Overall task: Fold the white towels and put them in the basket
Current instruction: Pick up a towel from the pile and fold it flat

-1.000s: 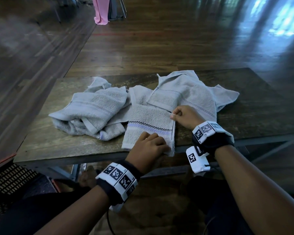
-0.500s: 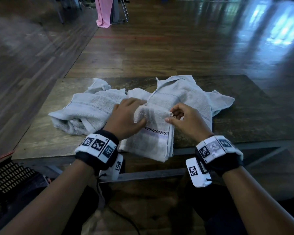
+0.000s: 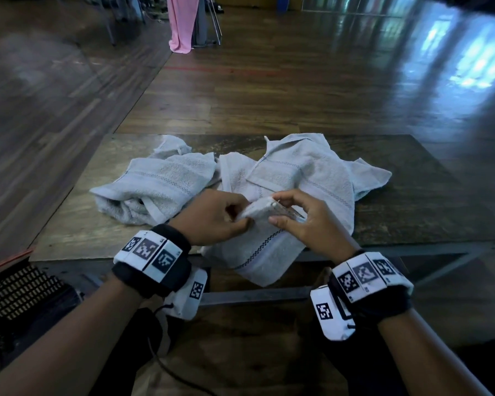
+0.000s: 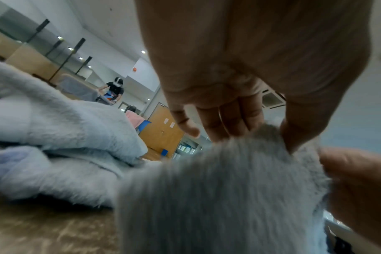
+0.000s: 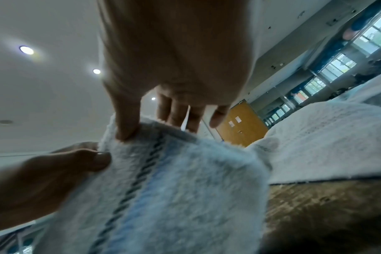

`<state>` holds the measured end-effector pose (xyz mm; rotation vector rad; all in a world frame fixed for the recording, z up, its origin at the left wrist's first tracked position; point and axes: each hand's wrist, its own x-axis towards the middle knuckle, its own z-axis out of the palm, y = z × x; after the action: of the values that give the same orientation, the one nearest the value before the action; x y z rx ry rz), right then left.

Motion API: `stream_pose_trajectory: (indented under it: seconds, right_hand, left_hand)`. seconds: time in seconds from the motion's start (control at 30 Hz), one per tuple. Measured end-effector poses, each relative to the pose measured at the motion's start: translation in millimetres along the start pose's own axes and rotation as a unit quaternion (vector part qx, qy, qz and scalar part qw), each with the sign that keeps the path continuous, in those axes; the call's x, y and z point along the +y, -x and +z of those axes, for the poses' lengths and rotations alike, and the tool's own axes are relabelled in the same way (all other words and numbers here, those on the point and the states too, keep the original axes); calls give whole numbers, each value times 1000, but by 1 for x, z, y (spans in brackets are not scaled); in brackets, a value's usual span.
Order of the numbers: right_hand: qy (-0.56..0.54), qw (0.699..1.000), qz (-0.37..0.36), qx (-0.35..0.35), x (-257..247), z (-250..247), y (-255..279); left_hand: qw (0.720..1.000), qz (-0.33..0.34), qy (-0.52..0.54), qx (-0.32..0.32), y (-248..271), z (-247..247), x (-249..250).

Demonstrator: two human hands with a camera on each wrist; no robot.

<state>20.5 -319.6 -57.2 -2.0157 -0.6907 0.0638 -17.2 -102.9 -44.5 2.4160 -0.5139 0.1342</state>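
Observation:
A folded white towel [image 3: 257,252] with a dark checked stripe hangs over the table's near edge, its top lifted off the wood. My left hand [image 3: 212,217] pinches its upper left part; in the left wrist view the left hand [image 4: 270,130] has fingers and thumb on the towel [image 4: 218,197]. My right hand [image 3: 292,217] pinches the top edge; in the right wrist view the right hand [image 5: 150,123] has its thumb pressed on the towel [image 5: 174,180]. Two more white towels lie crumpled behind, one left [image 3: 157,187], one right [image 3: 306,170]. A dark woven basket [image 3: 20,287] sits low at the left.
The wooden table [image 3: 412,207] stands on a shiny wooden floor. A pink cloth [image 3: 182,21] hangs on a stand far behind. A cable [image 3: 166,367] trails below my left wrist. Another person [image 4: 114,89] stands at a distant table.
Both hands have lifted the towel's upper edge off the table and drawn closer together. My left hand moved from the near end up to the top of the towel.

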Motion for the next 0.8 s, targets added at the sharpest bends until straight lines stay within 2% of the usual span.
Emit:
stream_pose_trajectory:
  seconds: [0.13,0.27,0.33,0.47,0.57,0.7,0.8]
  right_hand:
    - [103,981,105,-130,15,-6,-3]
    - [25,977,128,-168,21,-4,-5]
    - [-1,976,129,-176,21,-4,-7]
    - [-63,979,149,-120,23,-2,-13]
    - [-68,984,153,-57,27,4,-23]
    - [-49,985,165,3,40,14,-35]
    - [14,985,171,24,53,15,-44]
  left_hand:
    - [993,-47,100,36,15,-11,-9]
    - [985,-77,155,29,30,-16,-22]
    - [977,-114,176,29,35,-15,-29]
    - [962,-202,184,5,40,-13,-43]
    - [956,-229,185,-17,36,-7,-48]
    - [953,-239,183,18,20,2,-55]
    - [957,-255,131,53,8,9,-64]
